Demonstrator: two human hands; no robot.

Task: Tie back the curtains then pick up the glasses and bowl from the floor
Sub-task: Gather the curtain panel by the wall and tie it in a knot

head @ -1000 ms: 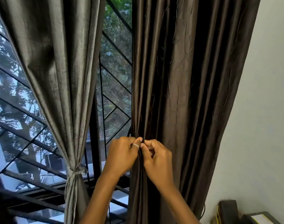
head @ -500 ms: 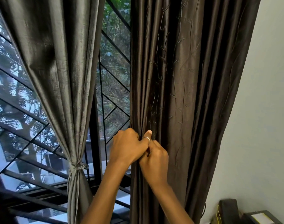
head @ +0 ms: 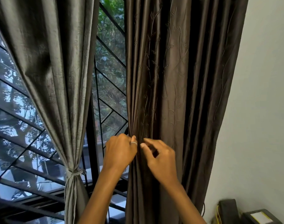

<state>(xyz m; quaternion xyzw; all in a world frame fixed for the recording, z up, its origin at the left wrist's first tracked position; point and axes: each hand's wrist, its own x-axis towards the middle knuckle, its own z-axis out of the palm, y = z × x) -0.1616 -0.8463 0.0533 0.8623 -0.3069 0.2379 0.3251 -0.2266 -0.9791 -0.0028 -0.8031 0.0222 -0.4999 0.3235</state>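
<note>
Both of the person's 2 hands are up against the dark brown curtain (head: 178,78), which hangs on the right side of the window, between the glass and the white wall (head: 264,110). The left hand (head: 119,151) is curled into a fist round the curtain's inner edge, bunching the fabric so that the pleats above fan down and draw together at that grip; a thin ring (head: 133,143) shows on its thumb, which presses against the cloth. The right hand (head: 162,160) sits just beside it, a little lower, with its fingers bent loosely and its forefinger and thumb tips (head: 145,139) close together at the folds; from here I cannot tell whether any fabric is caught between them or whether they only touch it. The brown curtain runs straight up and down, its long axis vertical, its folds falling past both wrists and out of sight below. To the left, the grey curtain (head: 54,62) slants down and inward and is cinched at its narrow waist by a tie (head: 75,172) of the same cloth, the fabric hanging vertical beneath it. Between the 2 curtains the black window grille (head: 109,50) shows, with green trees behind. In the lower right corner, against the wall, sits a dark box (head: 227,207).
</note>
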